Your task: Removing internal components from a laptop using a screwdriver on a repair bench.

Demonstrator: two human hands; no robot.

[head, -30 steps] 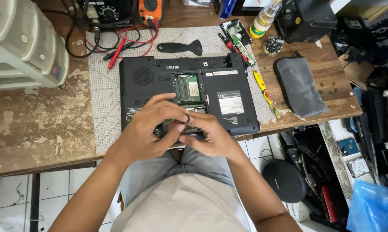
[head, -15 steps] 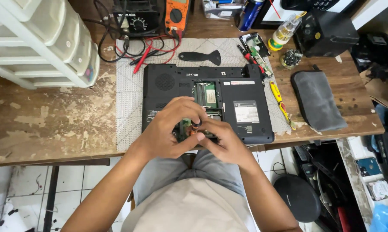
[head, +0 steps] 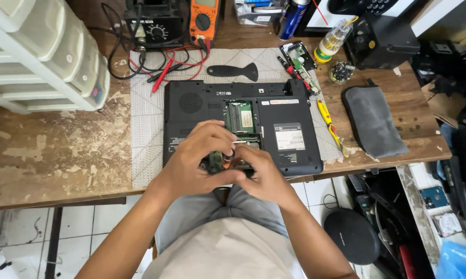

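A black laptop (head: 197,103) lies upside down on a grey grid mat (head: 145,129), with one bay open on a green memory board (head: 241,116). My left hand (head: 194,157) and my right hand (head: 264,178) meet over the laptop's near edge. Both are closed around a small dark part (head: 220,161) with an orange spot on it. My fingers hide most of this part, so I cannot tell what kind it is.
A white drawer unit (head: 42,57) stands at the back left. Behind the laptop are a black pry tool (head: 233,71), an orange multimeter (head: 204,20) with red and black leads, and a small bottle (head: 334,41). To the right lie a yellow screwdriver (head: 330,124) and a grey pouch (head: 372,124).
My view has shifted, so the laptop sits further right and lower in frame. Both hands stay together at the laptop's near edge, still working the small part.
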